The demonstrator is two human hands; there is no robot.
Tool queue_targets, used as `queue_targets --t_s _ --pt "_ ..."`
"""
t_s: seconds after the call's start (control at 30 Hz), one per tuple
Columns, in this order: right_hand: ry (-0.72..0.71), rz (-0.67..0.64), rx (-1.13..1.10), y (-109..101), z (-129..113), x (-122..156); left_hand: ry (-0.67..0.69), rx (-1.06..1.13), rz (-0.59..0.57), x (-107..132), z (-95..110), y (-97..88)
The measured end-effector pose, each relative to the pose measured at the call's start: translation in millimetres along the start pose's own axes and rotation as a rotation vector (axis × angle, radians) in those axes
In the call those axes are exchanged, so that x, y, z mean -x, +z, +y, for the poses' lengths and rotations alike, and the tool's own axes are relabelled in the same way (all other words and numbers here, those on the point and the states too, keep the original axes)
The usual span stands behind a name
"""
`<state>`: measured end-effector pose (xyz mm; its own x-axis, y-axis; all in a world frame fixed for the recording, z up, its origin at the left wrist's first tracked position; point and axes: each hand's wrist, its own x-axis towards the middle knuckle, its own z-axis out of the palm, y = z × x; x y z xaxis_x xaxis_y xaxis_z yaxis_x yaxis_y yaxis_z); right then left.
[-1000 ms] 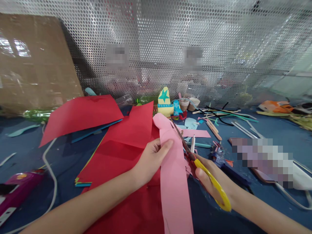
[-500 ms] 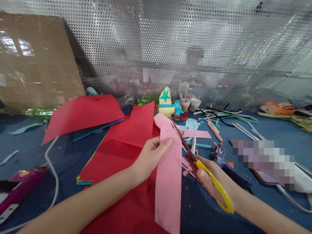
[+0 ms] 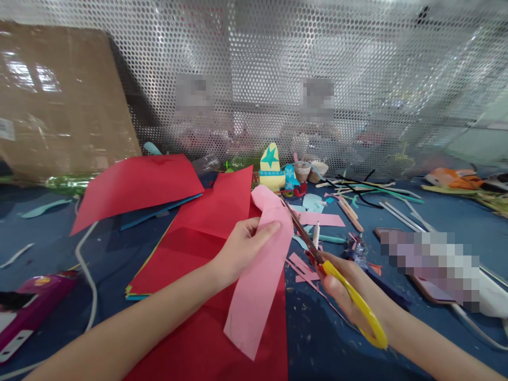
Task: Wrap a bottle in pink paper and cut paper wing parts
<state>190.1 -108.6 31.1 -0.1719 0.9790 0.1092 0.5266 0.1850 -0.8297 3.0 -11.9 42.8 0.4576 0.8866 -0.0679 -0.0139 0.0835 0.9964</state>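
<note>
Pink strip newly aslant above blue tabletop, perforated screen beyond

- From here I see a pink paper strip, far end rounded, straight near end angled left.
- I see yellow-handled scissors, slanted, blades at the strip's right edge.

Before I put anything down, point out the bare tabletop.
Bare tabletop: between the red papers and the right forearm, with small specks; between those papers and the white cable; between the phone-like device and the orange item. Crowded: from the pink scraps back to the cups.
</note>
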Motion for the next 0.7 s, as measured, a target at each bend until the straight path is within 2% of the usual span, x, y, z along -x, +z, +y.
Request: queue_targets --t_s 0.23,0.47,0.6,0.7 --pt "0.026 -0.012 0.04 -5.6 -1.3 2.1 0.035 -0.166 -0.022 -5.3 6.6 -9.9" --pt "0.099 0.039 -0.014 -1.3 -10.7 4.9 0.111 -0.17 -0.052 -8.8 12.9 -16.8" --pt "0.04 0.038 -0.055 0.9 -5.2 4.9 0.084 -0.136 -0.091 -9.0 13.0 -17.5" --pt "0.007 -0.01 -0.122 1.2 4.7 4.2 0.053 -0.094 -0.127 -9.7 10.6 -17.8"
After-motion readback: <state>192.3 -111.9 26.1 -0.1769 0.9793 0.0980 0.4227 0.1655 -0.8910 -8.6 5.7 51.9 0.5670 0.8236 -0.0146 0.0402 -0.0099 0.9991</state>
